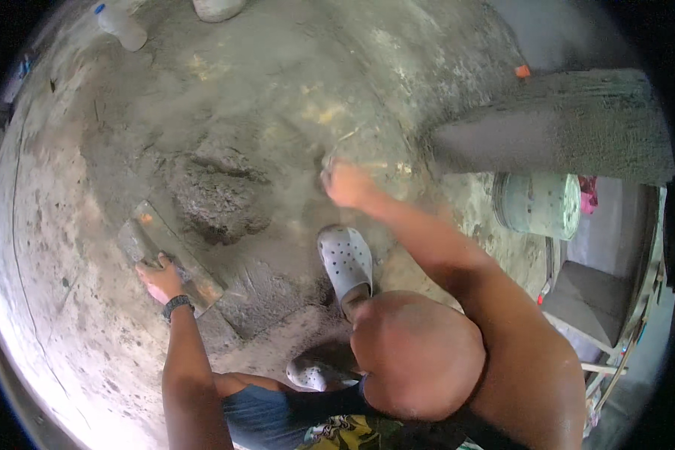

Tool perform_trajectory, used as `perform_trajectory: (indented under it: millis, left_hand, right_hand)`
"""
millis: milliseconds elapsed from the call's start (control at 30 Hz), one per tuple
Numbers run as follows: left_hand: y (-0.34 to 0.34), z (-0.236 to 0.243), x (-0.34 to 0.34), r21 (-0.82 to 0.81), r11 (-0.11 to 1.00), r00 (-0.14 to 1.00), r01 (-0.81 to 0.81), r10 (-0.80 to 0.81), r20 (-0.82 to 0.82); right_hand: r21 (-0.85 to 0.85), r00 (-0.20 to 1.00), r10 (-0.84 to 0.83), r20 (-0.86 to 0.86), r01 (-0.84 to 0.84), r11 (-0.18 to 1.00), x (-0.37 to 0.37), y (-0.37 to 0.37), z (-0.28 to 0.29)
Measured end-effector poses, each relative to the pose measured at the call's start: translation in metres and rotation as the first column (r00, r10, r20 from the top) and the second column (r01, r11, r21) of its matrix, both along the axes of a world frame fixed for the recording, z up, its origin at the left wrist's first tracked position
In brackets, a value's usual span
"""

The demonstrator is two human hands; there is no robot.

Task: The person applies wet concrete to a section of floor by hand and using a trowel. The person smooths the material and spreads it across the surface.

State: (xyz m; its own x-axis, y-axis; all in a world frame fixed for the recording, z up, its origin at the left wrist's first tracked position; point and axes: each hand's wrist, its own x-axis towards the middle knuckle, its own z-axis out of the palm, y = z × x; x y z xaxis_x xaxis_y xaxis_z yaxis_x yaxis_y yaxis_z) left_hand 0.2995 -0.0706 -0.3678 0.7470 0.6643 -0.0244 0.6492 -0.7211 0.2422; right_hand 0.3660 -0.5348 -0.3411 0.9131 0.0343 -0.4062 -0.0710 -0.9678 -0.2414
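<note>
A rectangular plastering trowel (195,276), greyish with rusty patches, lies tilted low over the floor at the left. My left hand (160,279), with a dark band at its wrist, is closed on it; the handle is mostly hidden by the fingers. To the right of the trowel sits a heap of wet grey mortar (221,191), with a hollow in its near side. My right hand (349,182) is closed in a fist low over the mortar-smeared floor, right of the heap. It is blurred, and what it grips cannot be made out.
My pale clogs (346,259) stand close behind the mortar. A clear bottle with a blue cap (124,28) and a whitish container (218,7) are at the far left. To the right are a grey plastered ledge (547,135), a pale bucket (540,204) and an orange scrap (523,71).
</note>
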Motion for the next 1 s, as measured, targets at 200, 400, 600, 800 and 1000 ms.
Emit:
perform_trajectory:
  millis: [200, 400, 600, 800, 1000]
  left_hand:
    - [-0.001, -0.003, 0.003, 0.005, 0.999, 0.996, 0.054, -0.054, 0.077]
    - [0.005, -0.003, 0.0, 0.025, 1.0, 0.993, 0.016, -0.018, 0.115]
    - [0.016, -0.007, -0.002, 0.024, 0.999, 0.988, 0.025, -0.028, 0.151]
    - [0.005, 0.011, 0.002, -0.072, 0.997, 1.0, -0.007, 0.006, -0.006]
    - [-0.007, 0.001, 0.006, -0.034, 0.999, 0.999, 0.022, -0.021, 0.049]
  right_hand:
    - [0.245, 0.953, -0.238, 0.189, 0.189, 0.951, 0.017, 0.034, 0.121]
    - [0.39, 0.791, -0.391, 0.47, 0.21, 0.896, 0.021, 0.027, 0.077]
    - [-0.011, 0.966, -0.253, 0.047, 0.254, 0.967, 0.007, 0.016, 0.012]
    - [0.058, 0.894, -0.434, 0.11, 0.43, 0.901, 0.006, -0.001, 0.052]
    - [-0.032, 0.936, -0.27, -0.225, 0.27, 0.962, 0.012, -0.036, 0.012]
